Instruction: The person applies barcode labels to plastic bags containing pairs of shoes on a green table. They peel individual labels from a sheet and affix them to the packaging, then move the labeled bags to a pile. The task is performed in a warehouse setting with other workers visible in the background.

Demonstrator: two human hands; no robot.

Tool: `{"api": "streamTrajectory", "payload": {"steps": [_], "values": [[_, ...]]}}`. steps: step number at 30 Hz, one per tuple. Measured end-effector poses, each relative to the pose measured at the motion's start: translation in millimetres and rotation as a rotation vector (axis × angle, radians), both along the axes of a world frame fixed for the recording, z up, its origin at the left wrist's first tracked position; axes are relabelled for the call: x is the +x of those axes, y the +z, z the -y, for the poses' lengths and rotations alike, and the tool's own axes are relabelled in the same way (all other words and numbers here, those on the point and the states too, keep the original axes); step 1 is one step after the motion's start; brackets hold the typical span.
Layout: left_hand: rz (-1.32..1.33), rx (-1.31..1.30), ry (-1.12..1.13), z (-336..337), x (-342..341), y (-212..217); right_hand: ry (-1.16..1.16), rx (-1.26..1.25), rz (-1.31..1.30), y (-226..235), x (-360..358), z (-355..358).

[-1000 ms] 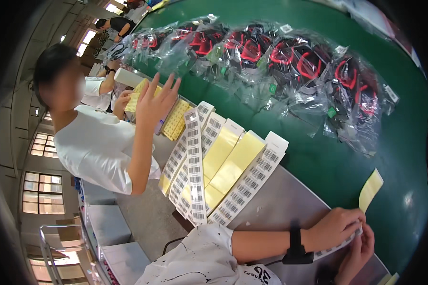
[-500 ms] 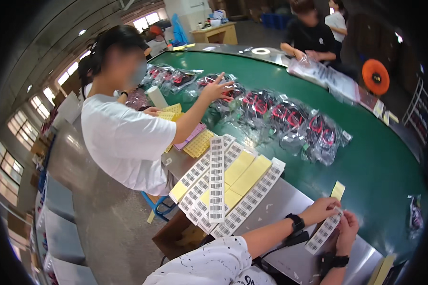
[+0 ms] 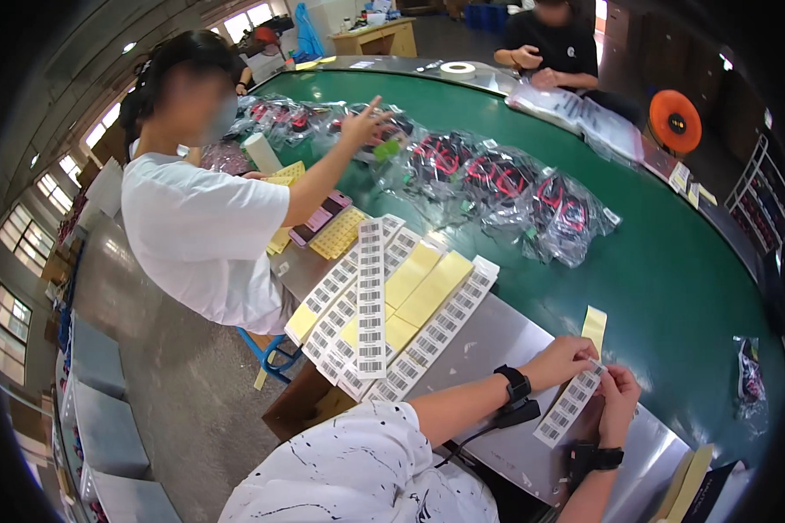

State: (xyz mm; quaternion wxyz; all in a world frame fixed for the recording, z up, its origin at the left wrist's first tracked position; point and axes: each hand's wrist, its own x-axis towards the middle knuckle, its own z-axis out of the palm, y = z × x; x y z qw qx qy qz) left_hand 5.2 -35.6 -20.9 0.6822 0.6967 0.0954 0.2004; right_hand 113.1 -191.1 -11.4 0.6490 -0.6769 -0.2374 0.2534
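A strip of white barcode labels (image 3: 567,411) hangs between my hands near the right-hand edge of the metal work surface. Its top end is pinched by my left hand (image 3: 560,361), the fingers closed. My right hand (image 3: 617,399) is closed on the upper right edge of that strip, fingertips close to those of the left. A pale yellow strip end (image 3: 594,324) sticks up just beyond my left fingers; whether it belongs to the same strip I cannot tell. To the left, several more label strips (image 3: 372,301) and yellow backing strips (image 3: 432,288) lie fanned out on the surface.
A green conveyor belt (image 3: 532,296) curves past, carrying a row of clear-bagged red and black items (image 3: 488,174). One bagged item (image 3: 749,379) lies at the far right. A co-worker (image 3: 201,209) sits at left with an arm over the belt; another person (image 3: 549,48) stands across it.
The view has shifted, so most things sit further left and higher. My hands keep hold of the label strip. The seated co-worker's raised hand now has something green below it.
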Motion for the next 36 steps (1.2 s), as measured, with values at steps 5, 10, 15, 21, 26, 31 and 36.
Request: {"api": "streamTrajectory", "payload": {"steps": [5,10,15,21,26,31,36], "values": [[-0.010,-0.012,0.004,-2.0,3.2,4.9,-0.039,-0.010,0.002,1.4,-3.7,-3.3],[-0.077,0.016,0.029,-1.8,4.4,9.9,-0.082,-0.038,0.032,-3.9,-3.4,-3.2],[-0.031,-0.006,0.065,-3.4,2.6,11.4,-0.098,-0.011,0.085,-4.2,-7.4,-5.4],[-0.001,-0.001,0.110,4.0,8.0,-2.0,-0.096,-0.142,0.223,4.1,-13.2,-9.7],[0.039,-0.034,0.144,5.3,10.1,-6.3,-0.111,-0.214,0.302,15.7,-20.3,-16.7],[0.029,-0.082,0.152,3.8,7.7,-2.1,-0.127,-0.231,0.461,13.0,-19.8,-15.1],[0.060,-0.140,0.174,1.3,11.2,-5.6,-0.083,-0.307,0.625,18.2,-19.7,-14.3]]}}
